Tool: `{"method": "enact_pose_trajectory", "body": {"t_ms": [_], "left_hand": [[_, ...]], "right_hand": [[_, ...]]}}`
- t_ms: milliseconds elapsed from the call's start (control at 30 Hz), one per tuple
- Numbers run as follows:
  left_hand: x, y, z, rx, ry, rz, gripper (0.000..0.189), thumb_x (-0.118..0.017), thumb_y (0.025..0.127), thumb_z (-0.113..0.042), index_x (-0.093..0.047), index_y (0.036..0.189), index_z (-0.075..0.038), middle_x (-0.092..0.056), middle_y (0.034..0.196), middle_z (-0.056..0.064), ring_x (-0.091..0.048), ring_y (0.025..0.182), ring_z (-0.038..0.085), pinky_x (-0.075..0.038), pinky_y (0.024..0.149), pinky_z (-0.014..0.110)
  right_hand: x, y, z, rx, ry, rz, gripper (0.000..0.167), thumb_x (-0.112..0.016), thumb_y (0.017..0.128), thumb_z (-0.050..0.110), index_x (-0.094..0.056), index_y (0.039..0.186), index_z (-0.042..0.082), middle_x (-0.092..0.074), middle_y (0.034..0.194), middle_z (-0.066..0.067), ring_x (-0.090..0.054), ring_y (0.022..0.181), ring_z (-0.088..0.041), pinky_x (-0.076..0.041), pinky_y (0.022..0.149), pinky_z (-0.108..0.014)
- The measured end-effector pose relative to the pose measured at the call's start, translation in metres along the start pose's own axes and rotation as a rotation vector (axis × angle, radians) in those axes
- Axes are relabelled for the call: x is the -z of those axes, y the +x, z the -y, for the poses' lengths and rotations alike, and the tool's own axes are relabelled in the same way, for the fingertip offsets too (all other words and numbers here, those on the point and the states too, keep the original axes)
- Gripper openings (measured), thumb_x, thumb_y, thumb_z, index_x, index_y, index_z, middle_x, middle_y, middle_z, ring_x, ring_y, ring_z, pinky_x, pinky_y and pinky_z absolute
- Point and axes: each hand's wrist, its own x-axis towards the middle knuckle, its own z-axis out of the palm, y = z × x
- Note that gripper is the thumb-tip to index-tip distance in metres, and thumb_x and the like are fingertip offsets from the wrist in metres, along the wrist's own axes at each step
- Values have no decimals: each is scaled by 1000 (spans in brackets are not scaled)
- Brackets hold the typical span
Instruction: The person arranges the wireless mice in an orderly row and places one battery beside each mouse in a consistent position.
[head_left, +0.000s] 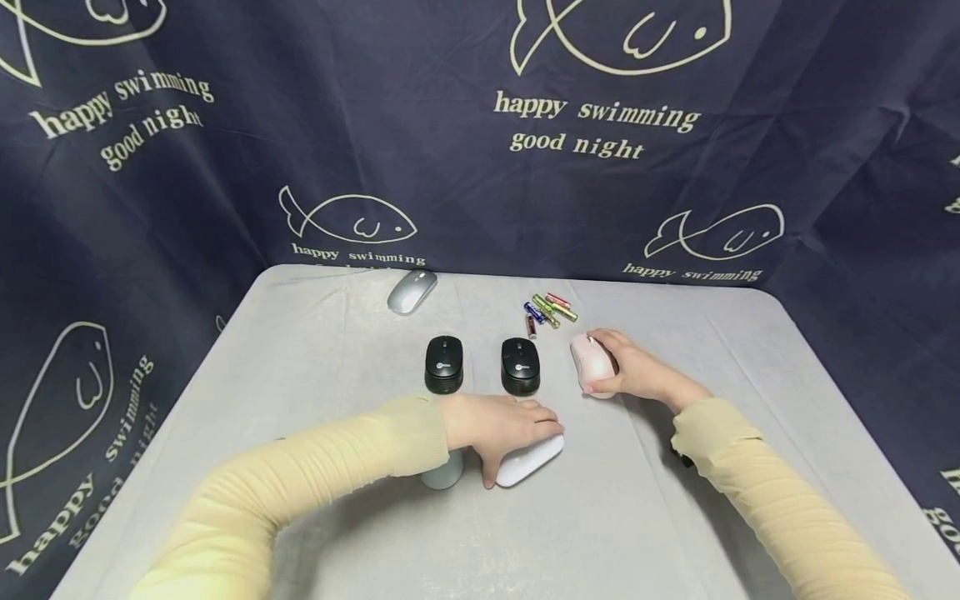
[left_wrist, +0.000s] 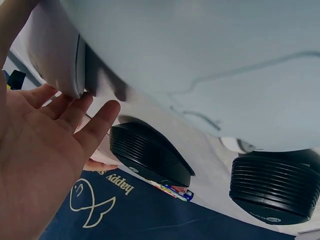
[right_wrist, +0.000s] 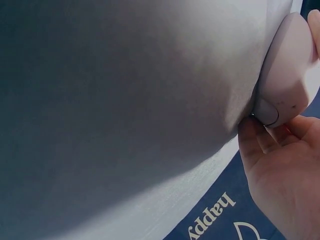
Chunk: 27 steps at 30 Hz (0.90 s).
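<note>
My left hand [head_left: 510,425] spans a white computer mouse [head_left: 531,462] near the table's middle, thumb at its near side and fingers over its far side. In the left wrist view, the fingertips of the left hand [left_wrist: 45,145] meet the edge of the white mouse [left_wrist: 55,50]. Farther right, my right hand [head_left: 637,367] grips a pale pink mouse [head_left: 588,362] by its sides. The right wrist view shows fingers at the front end of this pink mouse [right_wrist: 287,70]. Partly hidden under the left wrist sits a pale green mouse [head_left: 444,475].
Two black mice [head_left: 444,362] [head_left: 521,364] stand side by side beyond the left hand. Several small colourful batteries [head_left: 551,308] lie in a loose pile behind them. A silver mouse [head_left: 412,292] rests at the back left of the grey-covered table [head_left: 337,333], before a dark blue curtain [head_left: 465,192].
</note>
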Motion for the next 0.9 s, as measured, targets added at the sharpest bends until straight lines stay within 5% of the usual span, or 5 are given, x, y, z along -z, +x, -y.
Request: {"method": "enact_pose_trajectory", "body": {"t_ms": [900], "left_hand": [[-6,-7,-2,-1,-28,-92,117,-87,56,-47,-25,147,-5,-35,146,6,-33,134,16,-26,111,24]], "right_hand": [[-1,0,-1,-1,-2,1,90,-82,71,31,-35,137,-7,-36,139,-28,-38,126,-43,-32,103,-57]]}}
